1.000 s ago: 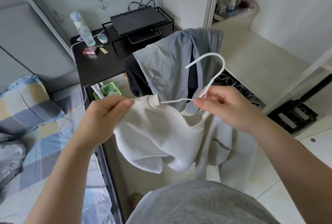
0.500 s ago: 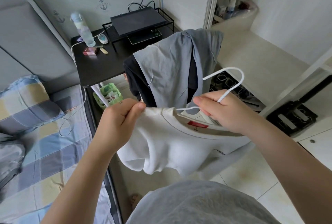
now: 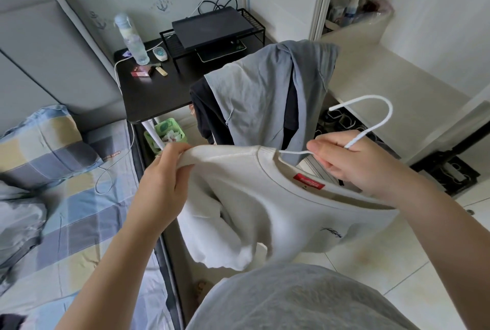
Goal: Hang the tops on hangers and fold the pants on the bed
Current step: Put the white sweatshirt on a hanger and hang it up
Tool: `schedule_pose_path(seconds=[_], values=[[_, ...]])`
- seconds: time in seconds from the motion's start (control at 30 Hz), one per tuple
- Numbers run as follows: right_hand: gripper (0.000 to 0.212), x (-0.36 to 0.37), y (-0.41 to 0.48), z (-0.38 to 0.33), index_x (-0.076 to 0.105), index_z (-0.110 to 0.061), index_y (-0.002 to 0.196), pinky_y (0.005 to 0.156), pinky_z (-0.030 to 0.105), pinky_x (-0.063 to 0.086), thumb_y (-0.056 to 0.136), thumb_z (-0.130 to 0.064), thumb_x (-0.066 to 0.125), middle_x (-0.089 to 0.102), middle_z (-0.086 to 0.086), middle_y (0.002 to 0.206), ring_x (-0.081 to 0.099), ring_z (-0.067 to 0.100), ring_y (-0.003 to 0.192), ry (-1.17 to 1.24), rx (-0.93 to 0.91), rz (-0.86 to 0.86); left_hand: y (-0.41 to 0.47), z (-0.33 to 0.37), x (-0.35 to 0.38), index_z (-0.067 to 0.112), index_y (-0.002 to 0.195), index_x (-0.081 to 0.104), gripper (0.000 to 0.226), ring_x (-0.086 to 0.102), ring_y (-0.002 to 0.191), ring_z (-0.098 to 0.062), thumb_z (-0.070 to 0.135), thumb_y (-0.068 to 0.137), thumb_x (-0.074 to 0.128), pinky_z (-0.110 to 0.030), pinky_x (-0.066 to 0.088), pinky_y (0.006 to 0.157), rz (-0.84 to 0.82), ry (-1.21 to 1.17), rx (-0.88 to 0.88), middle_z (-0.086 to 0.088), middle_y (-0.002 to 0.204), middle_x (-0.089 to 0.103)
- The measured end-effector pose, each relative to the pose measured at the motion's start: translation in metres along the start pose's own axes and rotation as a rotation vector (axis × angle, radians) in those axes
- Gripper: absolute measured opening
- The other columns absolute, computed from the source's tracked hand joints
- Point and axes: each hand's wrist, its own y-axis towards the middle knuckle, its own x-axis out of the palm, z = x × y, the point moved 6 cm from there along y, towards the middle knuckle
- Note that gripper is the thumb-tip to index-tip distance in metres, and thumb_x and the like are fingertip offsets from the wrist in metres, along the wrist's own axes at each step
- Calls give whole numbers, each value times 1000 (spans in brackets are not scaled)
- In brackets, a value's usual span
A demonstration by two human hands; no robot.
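1. The step in hand is hanging a top. The white top [image 3: 265,202] is held up in mid-air in front of the person, just beside the bed [image 3: 79,210] and clear of it. Its body and one sleeve sag below the neck opening.
2. The hanger [image 3: 368,96] is partly in. A thin white wire runs from the right hand [image 3: 350,168] into the collar near the red label, and the hook stands free above that hand.
3. The left hand [image 3: 164,178] grips the top's shoulder edge, its fingers [image 3: 180,148] curled tightly over a bunched ridge of cloth.
4. The right hand's fingers [image 3: 318,147] and thumb are closed, pinching the hanger at the base of the hook. The hand lies over the far side of the collar, and I cannot tell whether it also holds cloth.
5. The next move likely calls for the left hand to pull its shoulder out along the hidden wire arm until the seam sits on the hanger's end. The right hand would keep the hook steady and level. The other shoulder would then want the same check, since the cloth hangs unevenly.
6. Grey tops [image 3: 265,86] are draped behind, beside the dark surface [image 3: 148,96], apparently waiting for hangers. A grey garment [image 3: 18,223] lies crumpled on the bed, and I cannot tell if it is pants.
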Motion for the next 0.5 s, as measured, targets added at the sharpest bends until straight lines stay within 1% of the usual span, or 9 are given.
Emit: schedule_pose_path(seconds=[0.03, 0.1, 0.17, 0.23, 0.3, 0.37, 0.43, 0.5], values=[[44, 1, -1, 1, 37, -13, 64, 47, 24, 17, 103, -29, 50, 25, -6, 56, 18, 16, 52, 13, 34, -27, -1, 0, -6, 15, 116, 53, 18, 52, 79, -14, 8, 100, 55, -26, 39, 63, 52, -15, 7, 3, 93, 60], [41, 3, -1, 3, 38, -13, 66, 42, 18, 17, 102, -29, 50, 24, -7, 56, 16, 13, 50, 37, 102, -66, -3, 1, -16, 18, 114, 53, 16, 46, 73, -10, 7, 101, 52, -12, 37, 62, 128, -22, 26, 2, 88, 59], [43, 6, -1, 3, 37, -17, 63, 41, 18, 17, 102, -29, 51, 23, -4, 57, 16, 13, 48, 44, 132, -88, -4, 5, -22, 18, 111, 55, 16, 44, 74, -7, 8, 102, 47, -13, 35, 62, 174, 3, 85, 2, 87, 59], [45, 10, -2, 2, 36, -17, 61, 40, 18, 18, 102, -28, 51, 22, 0, 58, 16, 13, 47, 46, 141, -104, -3, 7, -24, 12, 110, 61, 21, 47, 83, -8, 12, 100, 43, -18, 35, 69, 177, 21, 133, 1, 94, 60], [44, 19, -6, -1, 35, -15, 63, 40, 18, 18, 103, -26, 50, 22, 0, 58, 17, 11, 46, 42, 130, -132, 2, 2, -23, 10, 108, 64, 29, 49, 87, -11, 21, 100, 39, -27, 38, 73, 125, 23, 107, 3, 97, 59], [41, 29, -9, -4, 36, -13, 66, 41, 16, 20, 103, -25, 50, 24, -1, 58, 20, 9, 45, 42, 107, -176, 9, -8, -21, 21, 105, 64, 30, 50, 78, -10, 32, 99, 37, -31, 39, 67, 25, -2, 0, 8, 89, 60], [41, 35, -11, -5, 38, -13, 66, 41, 15, 21, 103, -26, 50, 26, -1, 58, 22, 8, 44, 20, 90, -195, 14, -22, -17, 31, 101, 61, 19, 55, 70, -6, 32, 101, 43, -29, 41, 61, -88, -53, -111, 9, 78, 61], [42, 35, -12, -5, 37, -14, 65, 41, 16, 20, 103, -27, 49, 26, -3, 57, 21, 8, 44, 8, 93, -194, 16, -33, -14, 29, 93, 63, 17, 53, 64, -6, 25, 103, 50, -28, 41, 61, -176, -96, -170, -1, 73, 62]])
